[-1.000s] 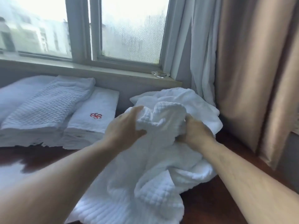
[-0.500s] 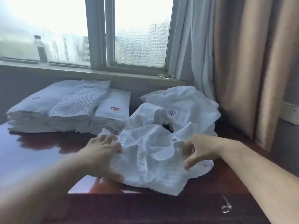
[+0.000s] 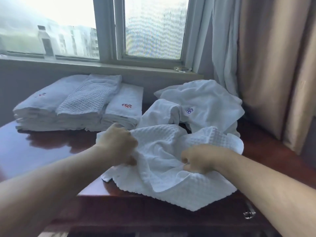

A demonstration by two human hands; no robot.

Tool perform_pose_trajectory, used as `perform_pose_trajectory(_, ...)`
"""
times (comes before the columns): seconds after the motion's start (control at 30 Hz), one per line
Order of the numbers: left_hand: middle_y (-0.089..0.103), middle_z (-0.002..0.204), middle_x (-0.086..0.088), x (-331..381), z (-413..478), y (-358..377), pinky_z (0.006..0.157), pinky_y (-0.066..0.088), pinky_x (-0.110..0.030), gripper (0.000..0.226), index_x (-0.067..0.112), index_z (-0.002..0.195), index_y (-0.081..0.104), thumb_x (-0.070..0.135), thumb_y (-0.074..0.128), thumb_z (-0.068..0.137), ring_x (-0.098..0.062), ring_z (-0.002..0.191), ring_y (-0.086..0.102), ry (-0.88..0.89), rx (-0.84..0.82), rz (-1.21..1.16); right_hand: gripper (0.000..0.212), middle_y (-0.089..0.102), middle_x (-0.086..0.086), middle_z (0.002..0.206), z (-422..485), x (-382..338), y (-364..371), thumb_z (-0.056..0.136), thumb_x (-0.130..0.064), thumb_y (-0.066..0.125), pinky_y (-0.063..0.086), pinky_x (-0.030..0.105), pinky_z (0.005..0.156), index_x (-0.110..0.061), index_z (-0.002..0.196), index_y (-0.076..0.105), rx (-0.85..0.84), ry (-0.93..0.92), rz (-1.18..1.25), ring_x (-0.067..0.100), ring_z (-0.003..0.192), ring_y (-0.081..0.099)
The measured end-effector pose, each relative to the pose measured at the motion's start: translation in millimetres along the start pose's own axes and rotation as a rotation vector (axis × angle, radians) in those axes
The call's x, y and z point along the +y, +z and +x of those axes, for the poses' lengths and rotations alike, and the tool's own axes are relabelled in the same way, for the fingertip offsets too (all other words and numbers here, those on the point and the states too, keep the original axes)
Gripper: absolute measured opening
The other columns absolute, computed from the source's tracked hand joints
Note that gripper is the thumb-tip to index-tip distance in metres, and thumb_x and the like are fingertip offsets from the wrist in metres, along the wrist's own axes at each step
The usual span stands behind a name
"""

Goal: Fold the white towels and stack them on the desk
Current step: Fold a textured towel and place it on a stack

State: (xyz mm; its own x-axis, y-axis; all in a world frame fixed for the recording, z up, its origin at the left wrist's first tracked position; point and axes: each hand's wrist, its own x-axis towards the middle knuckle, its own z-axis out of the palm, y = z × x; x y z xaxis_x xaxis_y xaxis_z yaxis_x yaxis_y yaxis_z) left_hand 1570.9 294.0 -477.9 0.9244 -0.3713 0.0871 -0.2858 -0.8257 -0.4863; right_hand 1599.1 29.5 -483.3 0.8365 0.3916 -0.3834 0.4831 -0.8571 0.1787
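Change since approx 1 s ago: the waffle towel was bunched up in the air between both hands in front of the loose pile; half a sec ago it was set down crumpled w/ fingers spread on it; now both hands have re-gripped and it's partly opened out on the desk. Judgement: this is the spread-out step, finding edges before the first fold; no fold made on this one yet.

Left hand, centre of frame: fingers curled round the towel's left edge, gripping it; right hand, right of centre: fingers pinch a ridge of cloth mid-towel, closed on it.

Where it is: lower centre-right of frame, on the desk's front part; its near corner hangs over the front edge, pointing toward bottom right. Long axis: hard to call while rumpled; roughly runs from left-centre to lower right; far edge heaped up near centre right.

Behind it, centre right: unfolded towels, one w/ a blue emblem, touching or just beside the waffle one. Left of centre: folded stacks side by side under the window sill; so task partly done, several towels left. Curtain fills the right side.
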Motion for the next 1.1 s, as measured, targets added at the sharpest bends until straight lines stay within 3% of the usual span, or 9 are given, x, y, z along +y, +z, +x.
perform_pose_trajectory(0.1, 0.059, 0.119, 0.001, 5, -10, 4, 0.098, 0.029, -0.043, 0.023, 0.023, 0.094, 0.074, 0.039, 0.061, 0.086, -0.028, 0.118, 0.048, -0.009, 0.251, 0.098, 0.035, 0.047, -0.006, 0.066, 11, -11, -20, 0.092, -0.039, 0.055, 0.031, 0.03, 0.053, -0.024, 0.063, 0.041, 0.136, -0.018, -0.081, 0.012, 0.058, 0.04)
perform_pose_trajectory(0.23, 0.066, 0.12, 0.006, -15, -29, 2, 0.113, 0.018, -0.045, 0.01, 0.028, 0.078, 0.075, 0.038, 0.072, 0.076, -0.023, 0.131, 0.049, 0.184, 0.314, 0.094, 0.034, 0.053, -0.013, 0.09, 43, -35, -21, 0.094, -0.061, 0.048, 0.038, 0.028, 0.069, -0.028, 0.099, 0.053, 0.101, -0.076, 0.246, 0.013, 0.086, 0.052)
perform_pose_trajectory(0.37, 0.066, 0.09, 0.01, -32, -64, 0, 0.096, 0.033, -0.038, 0.055, 0.028, 0.092, 0.07, 0.068, 0.036, 0.08, -0.015, 0.089, 0.052, 0.072, -0.057, 0.128, 0.061, 0.04, 0.002, 0.155, 73, -56, -6, 0.096, -0.051, 0.052, 0.035, 0.044, 0.111, -0.031, 0.151, 0.035, 0.029, -0.105, 0.226, 0.028, 0.138, 0.041)
perform_pose_trajectory(0.47, 0.065, 0.087, 0.009, -45, -87, -11, 0.067, 0.039, -0.03, 0.114, 0.026, 0.124, 0.063, 0.101, 0.001, 0.063, -0.012, 0.06, 0.049, -0.347, -0.429, -0.13, 0.059, 0.031, -0.001, 0.162, 84, -61, -12, 0.101, -0.031, 0.054, 0.032, 0.033, 0.111, -0.033, 0.156, 0.034, 0.034, -0.173, 0.29, 0.024, 0.14, 0.037)
perform_pose_trajectory(0.57, 0.061, 0.102, 0.004, -62, -84, -36, 0.077, 0.047, -0.031, 0.122, 0.022, 0.139, 0.051, 0.106, 0.022, 0.055, -0.005, 0.05, 0.066, -0.4, -0.789, -0.423, 0.044, 0.049, -0.009, 0.15, 86, -64, -12, 0.103, -0.027, 0.051, 0.038, 0.028, 0.106, -0.035, 0.146, 0.05, 0.17, -0.165, 0.276, 0.018, 0.132, 0.047)
perform_pose_trajectory(0.77, 0.073, 0.102, 0.02, -68, -36, -57, 0.085, 0.051, -0.035, 0.063, 0.048, 0.114, 0.057, 0.089, 0.028, 0.075, -0.003, 0.069, 0.071, -0.151, -0.483, -0.831, 0.025, 0.057, -0.006, 0.124, 66, -58, 1, 0.097, -0.023, 0.054, 0.034, 0.021, 0.081, -0.03, 0.121, 0.061, 0.242, -0.063, 0.253, 0.017, 0.117, 0.055)
perform_pose_trajectory(0.87, 0.073, 0.103, 0.012, -37, 11, -26, 0.073, 0.049, -0.024, 0.021, 0.034, 0.114, 0.069, 0.041, 0.056, 0.1, -0.006, 0.079, 0.068, -0.079, -0.132, -0.837, 0.016, 0.058, 0.006, 0.111, 50, -43, -3, 0.09, -0.014, 0.049, 0.042, 0.031, 0.077, -0.021, 0.102, 0.057, 0.294, 0.107, 0.208, 0.028, 0.093, 0.052)
perform_pose_trajectory(1.0, 0.039, 0.155, 0.003, 22, 41, 31, 0.117, 0.026, -0.032, 0.049, 0.04, 0.143, 0.05, 0.047, 0.06, 0.096, -0.017, 0.143, 0.033, 0.116, -0.062, -0.636, 0.017, 0.059, 0.012, 0.094, 26, -21, -3, 0.092, -0.009, 0.047, 0.04, 0.03, 0.067, -0.017, 0.077, 0.048, 0.175, 0.168, 0.039, 0.024, 0.075, 0.048)
perform_pose_trajectory(1.1, 0.007, 0.168, 0.007, 51, 44, 55, 0.122, 0.014, -0.04, 0.061, 0.045, 0.154, 0.025, 0.066, 0.034, 0.097, -0.018, 0.153, 0.008, 0.07, -0.088, -0.603, 0.016, 0.065, 0.005, 0.101, 5, 7, -6, 0.093, -0.009, 0.053, 0.046, 0.027, 0.075, -0.016, 0.097, 0.067, -0.186, 0.213, -0.192, 0.022, 0.084, 0.055)
